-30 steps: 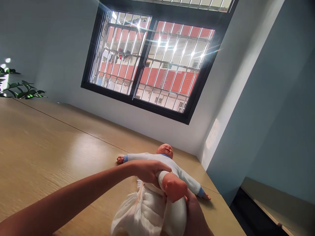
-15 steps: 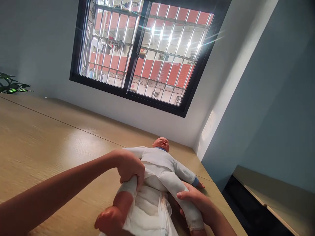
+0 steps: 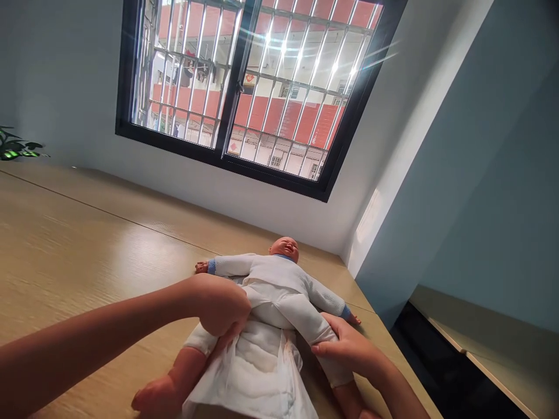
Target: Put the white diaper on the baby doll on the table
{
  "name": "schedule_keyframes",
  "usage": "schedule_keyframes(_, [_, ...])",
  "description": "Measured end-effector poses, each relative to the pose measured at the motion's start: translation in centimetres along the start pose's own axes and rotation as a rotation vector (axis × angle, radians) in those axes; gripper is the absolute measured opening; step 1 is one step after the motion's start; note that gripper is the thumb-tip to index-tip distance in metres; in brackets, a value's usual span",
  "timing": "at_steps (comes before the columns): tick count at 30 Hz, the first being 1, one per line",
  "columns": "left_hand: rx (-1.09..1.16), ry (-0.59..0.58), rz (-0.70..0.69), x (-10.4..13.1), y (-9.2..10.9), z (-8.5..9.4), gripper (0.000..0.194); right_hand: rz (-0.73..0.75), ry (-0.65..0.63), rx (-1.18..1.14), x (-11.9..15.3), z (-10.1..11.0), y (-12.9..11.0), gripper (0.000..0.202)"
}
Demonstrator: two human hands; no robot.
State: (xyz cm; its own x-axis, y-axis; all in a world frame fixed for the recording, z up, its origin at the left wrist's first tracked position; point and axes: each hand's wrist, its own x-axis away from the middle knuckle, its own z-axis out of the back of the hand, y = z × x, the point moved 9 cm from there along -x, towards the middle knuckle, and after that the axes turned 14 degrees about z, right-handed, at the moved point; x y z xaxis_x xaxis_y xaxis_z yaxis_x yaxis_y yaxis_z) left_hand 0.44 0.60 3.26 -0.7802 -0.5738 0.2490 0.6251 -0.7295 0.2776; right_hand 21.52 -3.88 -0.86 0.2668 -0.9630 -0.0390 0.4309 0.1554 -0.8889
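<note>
A baby doll [image 3: 279, 273] in white clothes with blue cuffs and collar lies on its back on the wooden table, head away from me, legs spread towards me. An unfolded white diaper [image 3: 257, 366] lies between its legs and reaches under its bottom. My left hand [image 3: 225, 305] is closed at the diaper's left edge, beside the doll's thigh; its fingertips are partly hidden. Round the doll's right-side leg [image 3: 323, 331] in view, my right hand [image 3: 345, 346] is wrapped, thumb on top.
The table [image 3: 87, 250] stretches left towards the wall, with a green plant [image 3: 20, 145] at its far left. Behind it is a barred window [image 3: 227, 87]. Beyond the table's right edge stands a lower wooden-topped piece of furniture [image 3: 489, 337].
My left hand has gone from the doll's leg to the diaper's edge. That leg now lies further out to the left, and the doll's left-side arm shows. My right hand keeps its hold.
</note>
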Motion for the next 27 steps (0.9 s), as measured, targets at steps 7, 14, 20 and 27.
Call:
schedule_keyframes(7, [-0.174, 0.12, 0.04, 0.1, -0.1, 0.4, 0.01, 0.021, 0.16, 0.287, 0.3, 2.4, -0.7, 0.036])
schedule_keyframes(14, [-0.28, 0.223, 0.035, -0.2, 0.4, 1.5, 0.026, 0.245, 0.253, 0.768, 0.8, 0.0, -6.5, 0.004])
schedule_keyframes(20, [-0.355, 0.227, 0.031, -0.3, 1.0, 1.5, 0.033, 0.39, -0.012, 0.834, 0.6, -5.2, -8.3, 0.023])
schedule_keyframes(27, [-0.212, 0.294, 0.07, -1.3, -0.4, 3.4, 0.034, 0.296, -0.084, 0.892, 0.1, -5.5, -6.9, 0.043])
